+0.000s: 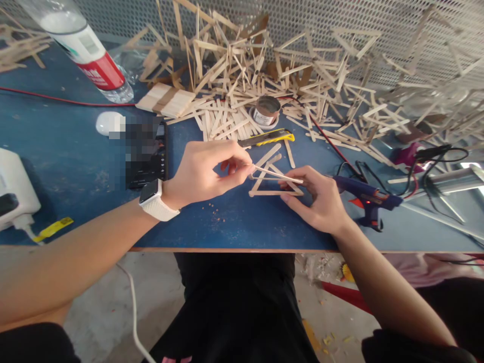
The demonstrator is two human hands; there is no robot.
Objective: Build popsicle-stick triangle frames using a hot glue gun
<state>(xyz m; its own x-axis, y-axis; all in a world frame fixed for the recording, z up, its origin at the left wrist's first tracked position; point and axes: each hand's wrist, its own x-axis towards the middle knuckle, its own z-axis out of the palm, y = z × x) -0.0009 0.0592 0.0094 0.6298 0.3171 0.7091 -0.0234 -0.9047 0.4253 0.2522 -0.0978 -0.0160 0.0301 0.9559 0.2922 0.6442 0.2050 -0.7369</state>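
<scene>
Between my hands is a small triangular frame of wooden craft sticks [272, 192]. My left hand [215, 169], with a watch [151, 194] on its wrist, pinches the left end of a craft stick [278, 174] slanting over the frame. My right hand [315, 199] grips the frame's right corner between thumb and fingers, at the stick's other end. Whether the slanting stick is joined to the frame, I cannot tell. More craft sticks [273, 154] lie just behind. A yellow-and-black utility knife [270, 137] rests beyond them, and a blue glue gun [368, 199] lies to the right of my right hand.
Heaped craft sticks and stick frames [234, 65] fill the back against a perforated metal panel [302, 20]. A small tin [266, 111], a bundle of sticks [166, 100], a water bottle [94, 60] and a phone [149, 166] stand or lie around. The table's front edge [234, 250] is near.
</scene>
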